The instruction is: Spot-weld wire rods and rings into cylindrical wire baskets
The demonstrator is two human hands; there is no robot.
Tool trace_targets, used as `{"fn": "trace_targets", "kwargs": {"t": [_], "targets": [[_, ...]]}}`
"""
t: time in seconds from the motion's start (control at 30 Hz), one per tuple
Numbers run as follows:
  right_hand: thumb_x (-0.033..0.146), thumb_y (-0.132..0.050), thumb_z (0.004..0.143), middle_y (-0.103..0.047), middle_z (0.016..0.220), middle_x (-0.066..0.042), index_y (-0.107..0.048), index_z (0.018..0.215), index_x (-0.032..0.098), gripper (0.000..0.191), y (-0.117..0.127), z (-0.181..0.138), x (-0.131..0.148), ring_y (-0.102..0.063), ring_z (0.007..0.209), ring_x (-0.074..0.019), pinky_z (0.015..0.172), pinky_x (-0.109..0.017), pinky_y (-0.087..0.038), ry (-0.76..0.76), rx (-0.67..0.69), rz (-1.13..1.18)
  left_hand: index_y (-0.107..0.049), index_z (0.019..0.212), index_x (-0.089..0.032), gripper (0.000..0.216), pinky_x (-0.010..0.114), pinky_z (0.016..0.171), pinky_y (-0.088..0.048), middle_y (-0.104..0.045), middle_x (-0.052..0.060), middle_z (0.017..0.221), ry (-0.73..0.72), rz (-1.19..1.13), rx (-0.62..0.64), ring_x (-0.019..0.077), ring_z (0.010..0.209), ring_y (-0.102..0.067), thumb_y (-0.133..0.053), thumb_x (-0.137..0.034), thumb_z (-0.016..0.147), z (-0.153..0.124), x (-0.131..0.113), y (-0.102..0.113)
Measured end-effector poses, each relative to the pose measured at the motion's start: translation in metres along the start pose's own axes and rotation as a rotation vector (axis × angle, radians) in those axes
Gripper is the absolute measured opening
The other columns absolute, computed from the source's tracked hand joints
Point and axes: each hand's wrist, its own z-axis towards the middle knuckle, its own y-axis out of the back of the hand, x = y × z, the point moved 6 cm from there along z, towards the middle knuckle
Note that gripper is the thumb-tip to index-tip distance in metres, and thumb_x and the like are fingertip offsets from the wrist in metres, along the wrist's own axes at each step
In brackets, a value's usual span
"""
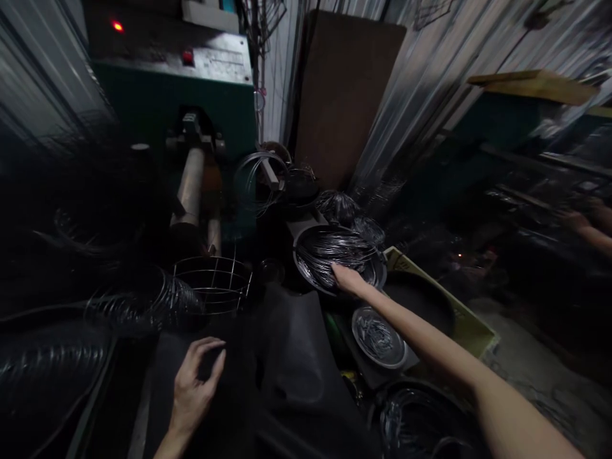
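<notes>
Corrugated wall [282, 95] stands behind; right hand [349, 280] touches metal wires [335, 245] in round basin [381, 275], grip indeterminable; left hand [194, 382] curves, thumb and fingers apart.

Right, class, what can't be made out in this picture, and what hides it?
All in the head view:
Fingertips of the right hand: lost among thin, shiny grey wires in the round dark bowl, so its grip is unclear.
Markings on the pale metal panel of the green machine: too small, blurred.
Lower part of the round black pan: cut off by the bottom edge.
What a co-worker's hand touches: blurred, in gloom.
</notes>
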Motion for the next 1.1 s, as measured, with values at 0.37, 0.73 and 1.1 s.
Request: {"fn": "trace_targets", "kwargs": {"t": [0.37, 0.73, 1.1], "targets": [[0.057, -0.061, 0.073, -0.038, 0.045, 0.009, -0.051, 0.080, 0.021, 0.038, 0.085, -0.093, 0.130, -0.028, 0.034, -0.0062, 0.036, -0.019, -0.022, 0.170, 0.021, 1.651, -0.049, 0.130, -0.019, 0.046, 0.043, 0.106, -0.035, -0.058, 0.012, 0.124, 0.031, -0.361, 0.560, 0.0238, 0.117, -0.052, -0.043, -0.040, 0.090, 0.011, -0.135, -0.096], [0.063, -0.056, 0.073, -0.063, 0.073, -0.005, -0.064, 0.089, 0.020, 0.047, 0.010, -0.134, 0.165, -0.058, 0.067, -0.0192, 0.057, -0.029, -0.046, 0.243, 0.035, 1.316, -0.058, 0.086, -0.012, 0.034, 0.022, 0.056, -0.042, -0.062, 0.004, 0.064, 0.386, -0.838, 0.397, 0.0098, 0.050, -0.053, -0.050, -0.045, 0.086, 0.084, -0.100, -0.080], [0.058, -0.052, 0.080, -0.057, 0.061, 0.000, -0.056, 0.086, 0.019, 0.039, 0.026, -0.083, 0.178, -0.051, 0.047, -0.0121, 0.044, -0.024, -0.041, 0.329, -0.005, 1.299, -0.045, 0.132, -0.015, 0.080, 0.050, 0.103, -0.033, -0.046, 0.016, 0.135, 0.035, 0.303, 0.223, 0.0328, 0.124, -0.040, -0.073, -0.048, 0.065, 0.123, -0.031, 0.066]]}}
